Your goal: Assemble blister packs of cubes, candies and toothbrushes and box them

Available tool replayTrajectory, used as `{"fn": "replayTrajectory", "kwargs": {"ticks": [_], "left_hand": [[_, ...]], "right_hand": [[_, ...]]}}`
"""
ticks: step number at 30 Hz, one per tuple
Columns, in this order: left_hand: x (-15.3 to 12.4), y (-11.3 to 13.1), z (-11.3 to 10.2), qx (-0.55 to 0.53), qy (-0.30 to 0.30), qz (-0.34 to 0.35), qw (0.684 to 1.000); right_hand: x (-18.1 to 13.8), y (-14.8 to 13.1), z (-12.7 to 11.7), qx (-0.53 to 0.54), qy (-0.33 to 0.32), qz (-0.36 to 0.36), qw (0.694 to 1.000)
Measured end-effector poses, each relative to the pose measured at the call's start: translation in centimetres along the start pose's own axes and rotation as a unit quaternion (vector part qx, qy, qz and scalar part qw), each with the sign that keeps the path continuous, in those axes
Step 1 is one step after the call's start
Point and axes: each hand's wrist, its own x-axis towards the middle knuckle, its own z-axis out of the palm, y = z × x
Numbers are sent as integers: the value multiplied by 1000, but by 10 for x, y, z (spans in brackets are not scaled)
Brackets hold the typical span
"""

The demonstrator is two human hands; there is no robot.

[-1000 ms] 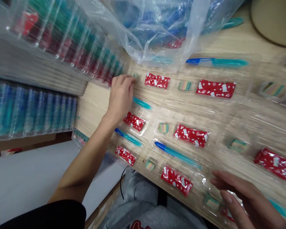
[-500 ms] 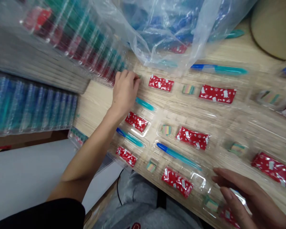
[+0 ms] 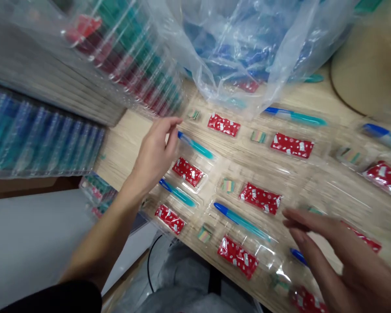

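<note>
My left hand (image 3: 156, 152) hovers over the left part of the table, thumb and forefinger apart with nothing seen between them. Just right of its fingertips lies a blue-and-teal pen (image 3: 197, 145) in a clear plastic blister tray. A small striped block (image 3: 194, 115) and a red patterned packet (image 3: 223, 124) sit beyond it. Below the hand are another red packet (image 3: 187, 171) and a pen (image 3: 179, 193). My right hand (image 3: 342, 252), blurred, is held over the trays at right, fingers loosely bent and apart. It partly covers a pen (image 3: 299, 256) and a red packet (image 3: 308, 300).
A translucent plastic bag (image 3: 241, 56) of blue and teal items stands at the back. Upright rows of filled clear packs (image 3: 140, 82) and blue-teal packs (image 3: 42, 134) line the left. A round tan object (image 3: 368, 65) is at back right. The wooden table's front edge (image 3: 195, 250) runs near my lap.
My left hand has drawn back toward me from the far-left tray, where a small striped block now shows. My right hand has shifted slightly up and left. The view has moved a little.
</note>
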Motion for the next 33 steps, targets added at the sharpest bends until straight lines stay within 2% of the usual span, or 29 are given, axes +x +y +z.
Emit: {"fn": "replayTrajectory", "kwargs": {"ticks": [2, 4, 6, 8, 11, 14, 18, 23, 27, 33], "left_hand": [[-20, 2, -9, -19, 22, 0, 1000], [-39, -7, -17, -27, 69, -30, 997], [-57, -30, -23, -23, 132, -96, 986], [-76, -60, -27, -12, 198, -165, 966], [-102, -100, -26, 12, 257, -203, 945], [-113, -116, -18, 31, 277, -199, 939], [-109, -115, -13, 69, 281, -158, 944], [-105, -114, -15, 68, 286, -137, 946], [-106, -115, -14, 62, 297, -145, 942], [-106, -115, -14, 57, 298, -150, 941]], "right_hand": [[45, -18, 5, 2, -13, -80, 997], [96, -34, 21, -2, -32, -165, 986], [145, -44, 42, -34, -64, -218, 973], [185, -48, 64, -84, -98, -240, 962], [223, -48, 86, -148, -130, -256, 946], [237, -45, 93, -196, -159, -294, 922], [243, -44, 93, -255, -184, -352, 882], [248, -57, 90, -349, -246, -343, 837], [257, -64, 94, -376, -251, -323, 832], [275, -60, 99, -316, -235, -375, 839]]}}
